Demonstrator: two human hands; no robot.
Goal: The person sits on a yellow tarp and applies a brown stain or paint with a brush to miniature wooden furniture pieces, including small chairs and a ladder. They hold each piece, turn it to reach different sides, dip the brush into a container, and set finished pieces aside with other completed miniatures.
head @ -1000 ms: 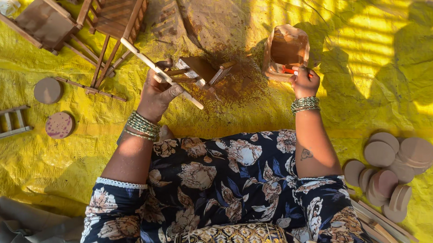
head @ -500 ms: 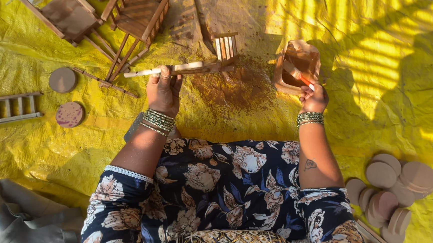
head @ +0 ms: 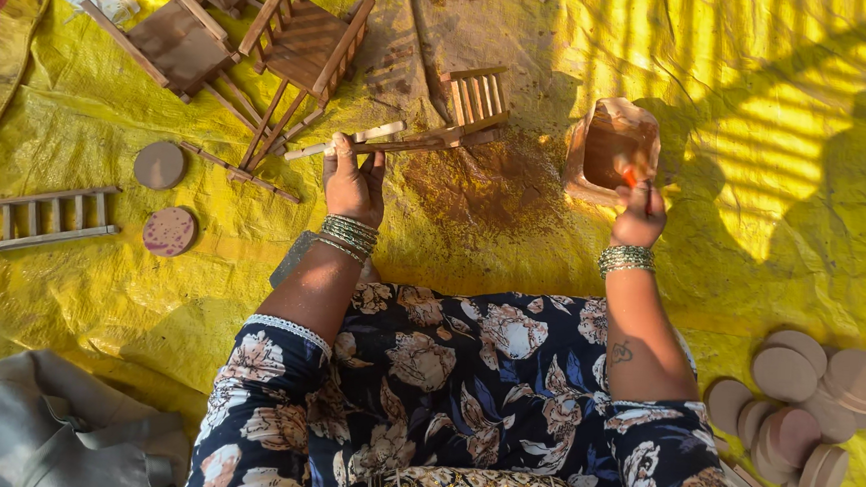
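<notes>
My left hand grips a small wooden ladder-back frame by its long slat, holding it level over a brown-stained patch of the yellow sheet. My right hand holds a small orange-handled brush, whose tip dips into a brown container of stain just ahead of it. Both wrists carry green bangles.
Small wooden chairs lie tipped at the upper left. A little ladder piece and two round discs rest on the left. A pile of wooden discs sits at the lower right. Grey cloth lies bottom left.
My left hand turned the wooden frame level and moved it right. My right hand brought the brush into the brown container.
</notes>
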